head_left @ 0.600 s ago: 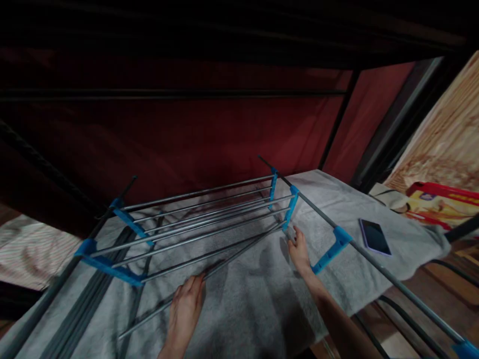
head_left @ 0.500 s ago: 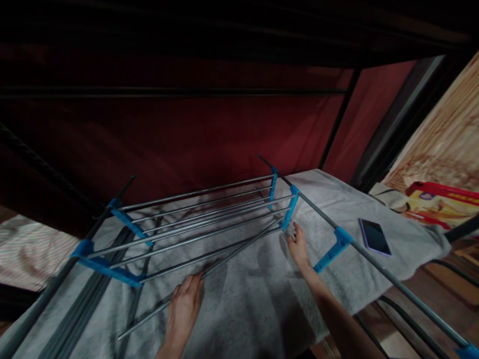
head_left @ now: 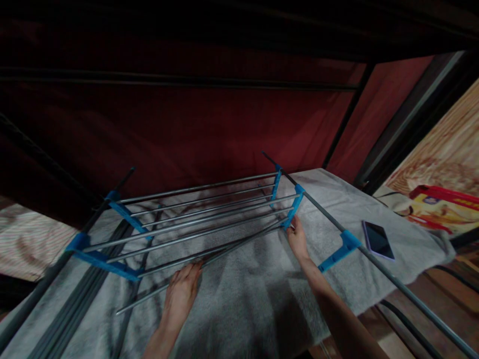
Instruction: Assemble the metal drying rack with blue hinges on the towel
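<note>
My left hand (head_left: 182, 289) is closed over a loose metal tube (head_left: 144, 297), which slants up to the right beneath the rack's front bar. Its far end lies near the lower end of a blue plastic bracket (head_left: 294, 209). At that same bracket end, my right hand (head_left: 297, 239) has its thumb and fingers against the plastic; the fingertips are partly hidden. Several parallel tubes (head_left: 209, 219) join this bracket to another blue bracket (head_left: 108, 264) on the left, forming a rack lying on its side. Nearer me, another blue bracket (head_left: 339, 252) sits on the long right pole (head_left: 396, 283).
A grey cloth (head_left: 239, 309) covers the surface. Several dark tubes (head_left: 80, 294) lie bundled at the left. A phone (head_left: 377, 240) rests right of the rack, with a red and yellow package (head_left: 445, 212) beyond it. Red fabric (head_left: 194, 134) hangs behind.
My right hand has moved from just beside the blue bracket onto its lower end. The loose tube, still in my left hand, has swung closer to the rack's front bar.
</note>
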Action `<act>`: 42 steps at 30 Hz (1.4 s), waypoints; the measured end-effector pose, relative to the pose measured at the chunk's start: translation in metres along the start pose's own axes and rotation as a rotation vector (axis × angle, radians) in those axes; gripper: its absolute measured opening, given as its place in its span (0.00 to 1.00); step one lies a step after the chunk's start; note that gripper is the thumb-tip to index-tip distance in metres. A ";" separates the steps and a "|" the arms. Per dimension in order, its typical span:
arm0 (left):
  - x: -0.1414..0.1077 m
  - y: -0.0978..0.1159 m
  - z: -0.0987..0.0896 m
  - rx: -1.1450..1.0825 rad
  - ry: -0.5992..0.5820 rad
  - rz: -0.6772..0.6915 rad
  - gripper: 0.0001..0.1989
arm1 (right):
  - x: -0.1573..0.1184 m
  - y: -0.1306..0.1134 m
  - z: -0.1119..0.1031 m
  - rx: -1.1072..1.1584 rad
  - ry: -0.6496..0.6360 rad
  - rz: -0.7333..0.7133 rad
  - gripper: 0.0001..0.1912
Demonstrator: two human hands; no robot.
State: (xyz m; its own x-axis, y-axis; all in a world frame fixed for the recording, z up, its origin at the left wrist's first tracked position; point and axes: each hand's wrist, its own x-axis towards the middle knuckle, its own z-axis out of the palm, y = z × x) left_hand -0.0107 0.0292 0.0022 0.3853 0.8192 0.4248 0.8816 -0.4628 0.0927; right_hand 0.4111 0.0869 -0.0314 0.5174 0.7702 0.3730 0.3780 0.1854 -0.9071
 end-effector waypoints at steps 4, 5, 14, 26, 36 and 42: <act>0.001 -0.003 0.002 -0.008 -0.020 -0.009 0.20 | 0.000 -0.002 0.000 0.000 0.012 0.001 0.33; 0.002 -0.003 0.002 -0.003 -0.019 -0.012 0.20 | 0.000 -0.002 0.000 -0.006 0.014 0.003 0.33; 0.023 -0.005 -0.015 0.044 -0.036 -0.022 0.21 | -0.002 -0.002 -0.001 -0.039 0.001 -0.010 0.34; 0.043 -0.018 -0.014 -0.032 -0.104 -0.019 0.22 | -0.007 -0.012 -0.003 -0.059 -0.008 0.013 0.33; 0.048 -0.019 -0.008 -0.100 -0.147 -0.028 0.23 | -0.008 -0.021 -0.006 -0.106 0.003 0.027 0.30; 0.046 -0.001 -0.013 -0.009 -0.173 -0.083 0.23 | -0.007 -0.016 -0.016 -0.039 -0.065 0.036 0.30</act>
State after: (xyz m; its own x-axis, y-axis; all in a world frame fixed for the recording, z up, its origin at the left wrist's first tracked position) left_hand 0.0028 0.0630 0.0330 0.3529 0.9004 0.2545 0.9101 -0.3935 0.1299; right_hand 0.4137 0.0693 -0.0167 0.4803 0.8143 0.3260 0.3905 0.1343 -0.9108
